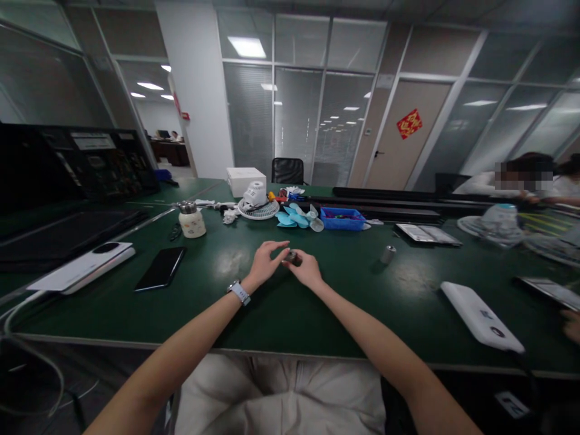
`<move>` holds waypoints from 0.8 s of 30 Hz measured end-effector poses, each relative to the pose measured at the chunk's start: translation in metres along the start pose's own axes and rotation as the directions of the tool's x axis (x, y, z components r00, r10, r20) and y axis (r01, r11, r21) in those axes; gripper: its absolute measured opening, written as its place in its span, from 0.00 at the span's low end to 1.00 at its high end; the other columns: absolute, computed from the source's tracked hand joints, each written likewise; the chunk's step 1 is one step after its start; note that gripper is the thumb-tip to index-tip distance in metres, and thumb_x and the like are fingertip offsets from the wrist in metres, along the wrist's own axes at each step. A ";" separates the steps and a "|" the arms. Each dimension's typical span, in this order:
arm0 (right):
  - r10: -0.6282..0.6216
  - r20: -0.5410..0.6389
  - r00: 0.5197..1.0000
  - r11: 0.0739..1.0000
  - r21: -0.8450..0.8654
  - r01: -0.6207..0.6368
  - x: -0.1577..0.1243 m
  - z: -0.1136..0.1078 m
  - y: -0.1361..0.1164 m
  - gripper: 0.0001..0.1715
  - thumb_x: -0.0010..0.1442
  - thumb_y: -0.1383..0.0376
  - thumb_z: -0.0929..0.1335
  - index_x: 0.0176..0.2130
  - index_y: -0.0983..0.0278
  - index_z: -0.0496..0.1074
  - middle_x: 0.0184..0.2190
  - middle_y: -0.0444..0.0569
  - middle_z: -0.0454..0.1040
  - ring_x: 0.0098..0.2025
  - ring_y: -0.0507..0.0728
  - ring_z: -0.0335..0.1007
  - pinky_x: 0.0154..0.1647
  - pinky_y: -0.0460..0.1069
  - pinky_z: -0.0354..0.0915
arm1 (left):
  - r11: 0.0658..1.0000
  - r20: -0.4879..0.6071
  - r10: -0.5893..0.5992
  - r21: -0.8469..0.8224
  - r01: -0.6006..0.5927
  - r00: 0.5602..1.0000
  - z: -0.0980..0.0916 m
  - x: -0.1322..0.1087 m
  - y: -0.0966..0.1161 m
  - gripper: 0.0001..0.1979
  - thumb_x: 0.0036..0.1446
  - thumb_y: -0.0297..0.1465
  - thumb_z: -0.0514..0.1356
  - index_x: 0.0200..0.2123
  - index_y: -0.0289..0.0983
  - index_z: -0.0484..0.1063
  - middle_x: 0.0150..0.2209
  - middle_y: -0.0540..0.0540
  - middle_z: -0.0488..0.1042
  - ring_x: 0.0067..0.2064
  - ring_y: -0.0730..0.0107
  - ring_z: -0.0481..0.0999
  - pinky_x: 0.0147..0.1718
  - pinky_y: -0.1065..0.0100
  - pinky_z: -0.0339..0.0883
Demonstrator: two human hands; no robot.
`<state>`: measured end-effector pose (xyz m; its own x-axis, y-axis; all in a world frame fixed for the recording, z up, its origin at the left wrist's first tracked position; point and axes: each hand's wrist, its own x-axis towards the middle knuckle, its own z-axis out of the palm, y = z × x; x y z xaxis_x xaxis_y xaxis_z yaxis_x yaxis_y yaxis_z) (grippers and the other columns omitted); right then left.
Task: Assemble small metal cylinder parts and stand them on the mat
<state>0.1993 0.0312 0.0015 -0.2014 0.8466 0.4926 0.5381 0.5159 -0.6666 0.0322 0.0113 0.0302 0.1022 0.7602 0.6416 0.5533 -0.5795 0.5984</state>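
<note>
My right hand (307, 269) is closed around a small, dark metallic part (293, 257) above the middle of the table. Its exact kind is too small to make out, and the fingers cover much of it. My left hand (266, 263) is right beside the part, fingers stretched out and thumb apart, with the fingertips close to the part or touching it. A watch sits on the left wrist. Off to the right, a small silver metal cylinder (388, 254) stands on the green table (290, 326).
Behind my hands lie blue fan blades (296, 216), a white fan guard (258, 209) and a blue tray (342, 219). A phone (161, 269) and a patterned jar (192, 222) are at left. A white power bank (483, 317) lies at right, near another person's hand (571, 326).
</note>
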 end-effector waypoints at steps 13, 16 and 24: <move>0.033 0.147 0.989 0.954 0.291 -0.075 0.001 0.031 -0.009 0.28 0.45 0.57 0.76 0.45 0.62 0.71 0.38 0.48 0.78 0.41 0.57 0.75 0.43 0.51 0.69 | 0.978 0.061 -0.182 -0.088 0.187 0.981 -0.018 0.001 -0.008 0.15 0.49 0.39 0.65 0.40 0.40 0.78 0.39 0.44 0.80 0.47 0.57 0.76 0.51 0.57 0.65; 0.045 0.160 0.986 0.952 0.293 -0.091 -0.001 0.028 -0.013 0.26 0.46 0.58 0.76 0.44 0.63 0.73 0.38 0.49 0.78 0.40 0.57 0.75 0.44 0.52 0.69 | 0.948 0.081 -0.221 -0.215 0.234 0.972 -0.020 0.002 -0.008 0.20 0.48 0.38 0.66 0.44 0.36 0.75 0.36 0.43 0.80 0.40 0.59 0.79 0.43 0.60 0.71; 0.046 0.163 0.986 0.961 0.261 -0.089 -0.001 0.027 -0.018 0.21 0.49 0.60 0.74 0.43 0.62 0.74 0.39 0.49 0.78 0.42 0.58 0.75 0.47 0.53 0.69 | 0.910 0.004 -0.265 -0.329 0.251 0.964 -0.032 0.009 -0.012 0.28 0.45 0.38 0.68 0.50 0.35 0.70 0.34 0.42 0.81 0.38 0.58 0.80 0.40 0.59 0.73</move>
<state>0.1680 0.0250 -0.0022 -0.3070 0.8796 0.3633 0.3215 0.4551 -0.8304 0.0004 0.0160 0.0443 -0.0446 0.8875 0.4586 0.2575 -0.4333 0.8637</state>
